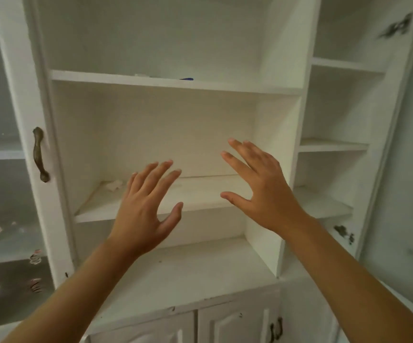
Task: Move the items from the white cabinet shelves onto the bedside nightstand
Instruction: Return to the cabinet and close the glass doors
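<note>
White cabinet [39, 70], small white scrap [113, 184], bronze handle [40, 154]

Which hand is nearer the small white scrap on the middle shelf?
Left. The left hand hovers open just right of the white scrap; the right hand, also open, is farther right, near the compartment's right wall.

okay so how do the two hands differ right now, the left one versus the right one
The left hand sits lower in the view, in front of the middle shelf edge; the right hand is raised higher, its fingertips before the cabinet's back wall. The left hand's fingers lean up and right; the right hand's lean up and left. Both are open, fingers spread, backs to the camera, holding nothing.
</note>
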